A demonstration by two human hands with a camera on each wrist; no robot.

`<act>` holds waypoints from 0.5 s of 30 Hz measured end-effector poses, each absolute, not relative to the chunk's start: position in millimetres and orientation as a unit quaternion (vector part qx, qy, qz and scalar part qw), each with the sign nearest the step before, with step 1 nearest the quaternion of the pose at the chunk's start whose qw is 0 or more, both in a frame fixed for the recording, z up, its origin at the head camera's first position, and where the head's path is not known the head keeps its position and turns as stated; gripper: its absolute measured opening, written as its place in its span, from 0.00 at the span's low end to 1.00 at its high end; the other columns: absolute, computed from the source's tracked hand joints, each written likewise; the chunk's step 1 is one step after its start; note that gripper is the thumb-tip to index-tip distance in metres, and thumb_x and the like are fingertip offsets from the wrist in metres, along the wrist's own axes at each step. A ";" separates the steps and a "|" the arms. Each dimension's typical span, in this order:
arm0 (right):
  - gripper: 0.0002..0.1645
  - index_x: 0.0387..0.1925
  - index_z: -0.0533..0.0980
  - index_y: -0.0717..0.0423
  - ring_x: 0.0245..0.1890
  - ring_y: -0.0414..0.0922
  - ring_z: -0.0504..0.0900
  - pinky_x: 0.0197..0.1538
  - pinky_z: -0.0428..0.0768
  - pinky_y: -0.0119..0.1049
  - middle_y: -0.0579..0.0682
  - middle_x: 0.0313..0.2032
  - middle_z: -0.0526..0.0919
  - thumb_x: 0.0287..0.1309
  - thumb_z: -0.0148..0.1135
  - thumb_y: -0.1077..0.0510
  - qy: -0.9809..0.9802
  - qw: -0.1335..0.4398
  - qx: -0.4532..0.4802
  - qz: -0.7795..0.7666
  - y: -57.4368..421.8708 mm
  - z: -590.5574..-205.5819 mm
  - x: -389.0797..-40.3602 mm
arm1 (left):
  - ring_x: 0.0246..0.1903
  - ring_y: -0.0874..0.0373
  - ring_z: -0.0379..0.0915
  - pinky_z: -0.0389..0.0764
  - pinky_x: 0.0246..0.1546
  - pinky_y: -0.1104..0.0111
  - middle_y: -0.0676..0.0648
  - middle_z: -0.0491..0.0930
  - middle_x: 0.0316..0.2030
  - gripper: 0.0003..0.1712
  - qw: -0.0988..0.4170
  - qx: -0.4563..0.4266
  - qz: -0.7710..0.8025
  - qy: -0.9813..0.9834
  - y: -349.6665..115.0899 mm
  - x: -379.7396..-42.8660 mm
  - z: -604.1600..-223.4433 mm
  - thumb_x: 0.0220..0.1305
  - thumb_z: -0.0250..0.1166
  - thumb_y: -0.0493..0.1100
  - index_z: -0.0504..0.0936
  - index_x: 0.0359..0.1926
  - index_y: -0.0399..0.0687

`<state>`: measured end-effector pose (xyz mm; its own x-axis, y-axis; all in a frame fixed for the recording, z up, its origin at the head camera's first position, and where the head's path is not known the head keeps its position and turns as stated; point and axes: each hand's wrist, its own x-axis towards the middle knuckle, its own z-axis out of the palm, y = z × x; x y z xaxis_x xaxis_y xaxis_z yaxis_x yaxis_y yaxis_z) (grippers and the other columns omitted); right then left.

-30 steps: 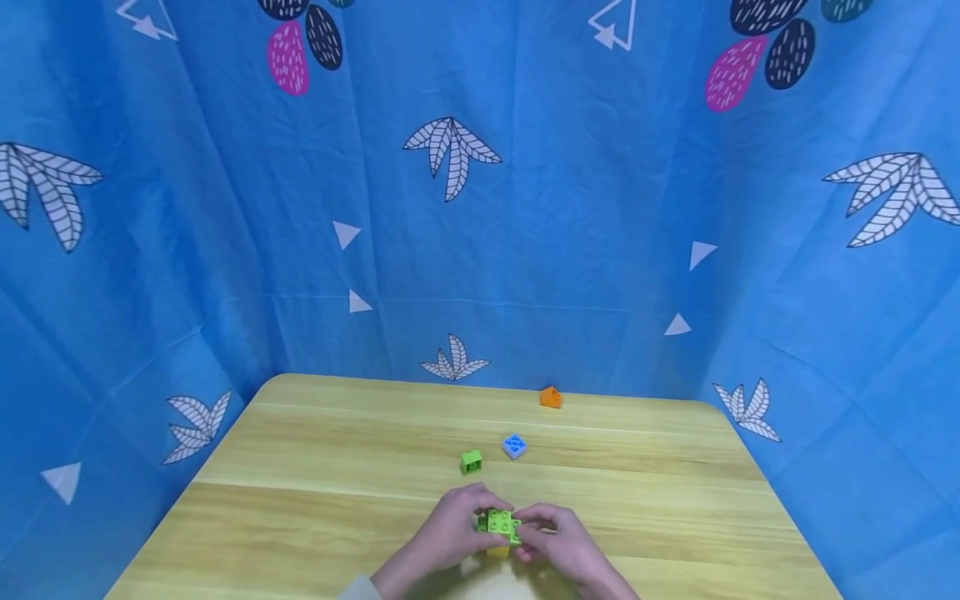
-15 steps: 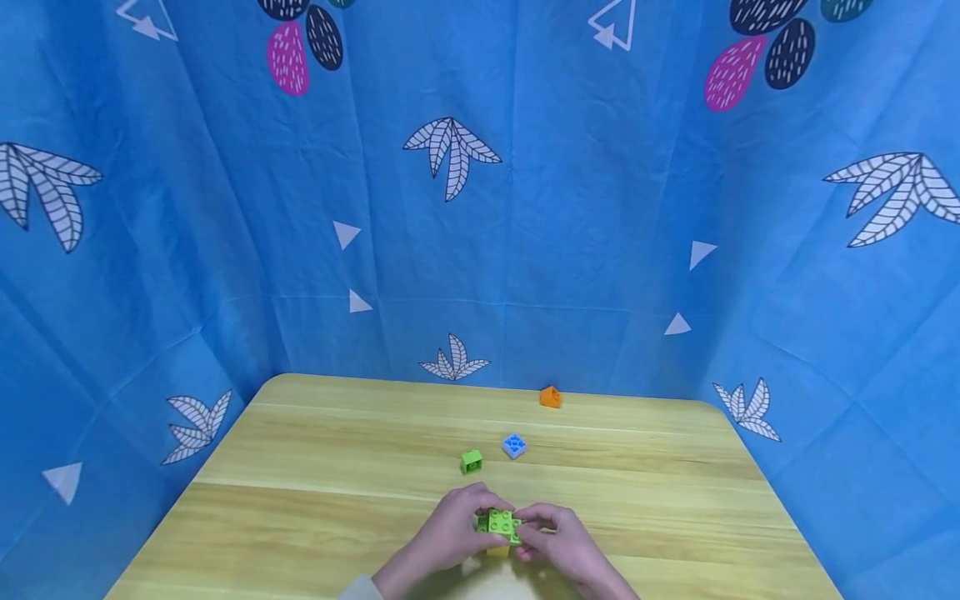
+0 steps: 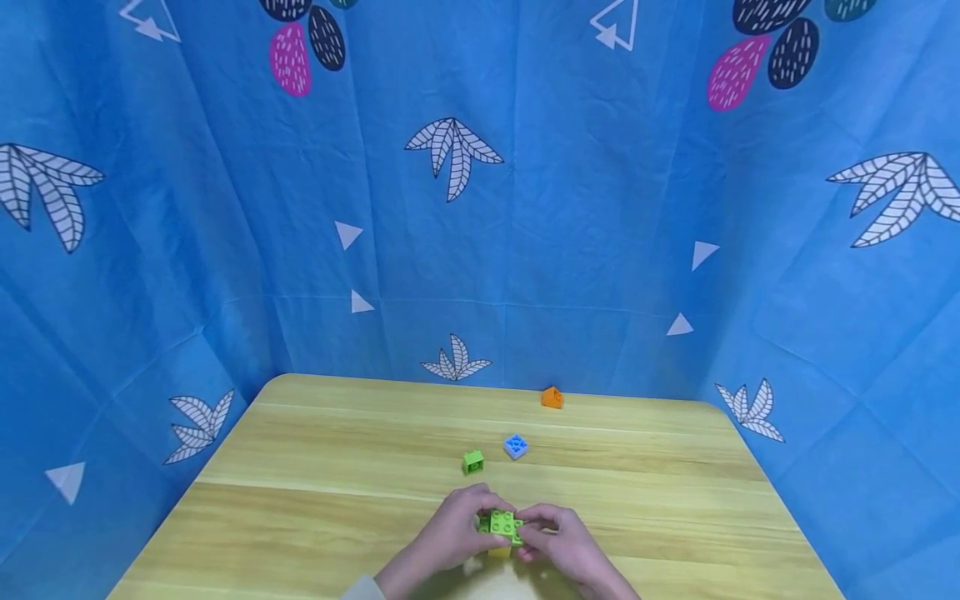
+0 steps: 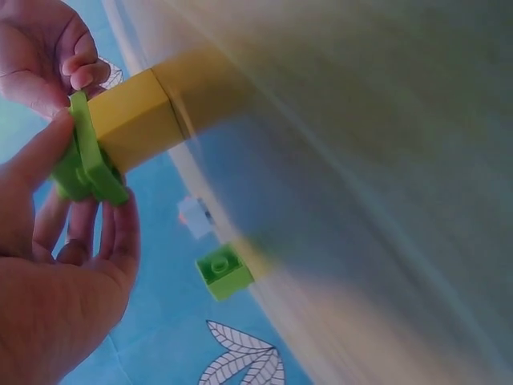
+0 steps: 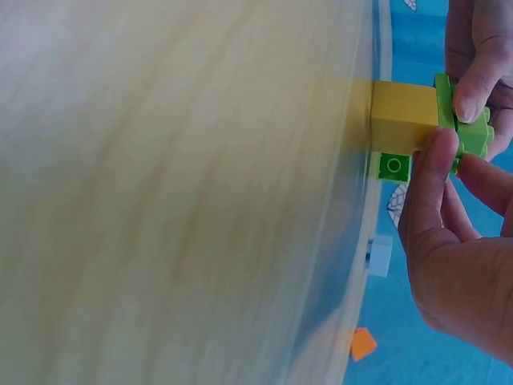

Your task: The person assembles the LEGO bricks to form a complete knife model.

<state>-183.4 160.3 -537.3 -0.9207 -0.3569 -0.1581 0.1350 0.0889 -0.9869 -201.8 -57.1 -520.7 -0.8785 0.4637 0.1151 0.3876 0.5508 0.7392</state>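
A yellow block (image 5: 403, 116) stands on the table with a thin green plate (image 4: 96, 156) across its top. On that plate sits a green studded brick (image 3: 502, 522). My left hand (image 3: 456, 530) grips the green brick from the left, thumb on the near side and fingers on the far side. From the right, my right hand (image 3: 561, 542) pinches the plate's projecting end between thumb and fingers. In the right wrist view, the left thumb covers part of the brick. Fingers hide some of the joint between plate and brick.
Beyond the hands, a small green brick (image 3: 473, 462) lies on the wooden table (image 3: 315, 467). A light blue brick (image 3: 516, 447) is a little farther back. An orange sloped brick (image 3: 552, 397) lies near the far edge, before a blue patterned curtain (image 3: 570, 250).
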 end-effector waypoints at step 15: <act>0.21 0.57 0.75 0.73 0.36 0.46 0.86 0.44 0.89 0.36 0.56 0.41 0.85 0.67 0.64 0.63 0.719 0.188 -0.073 -0.665 160.3 -536.8 -183.5 | 0.34 0.71 0.70 0.73 0.39 0.76 0.65 0.77 0.32 0.22 0.036 0.244 0.405 0.880 -56.7 -201.7 -523.7 0.49 0.82 0.44 0.89 0.47 0.61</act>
<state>-183.5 160.3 -536.8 -0.9183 -0.3558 -0.1735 0.1455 0.1042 -0.9839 -201.7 -56.7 -523.7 -0.8787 0.4581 0.1345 0.4002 0.5531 0.7307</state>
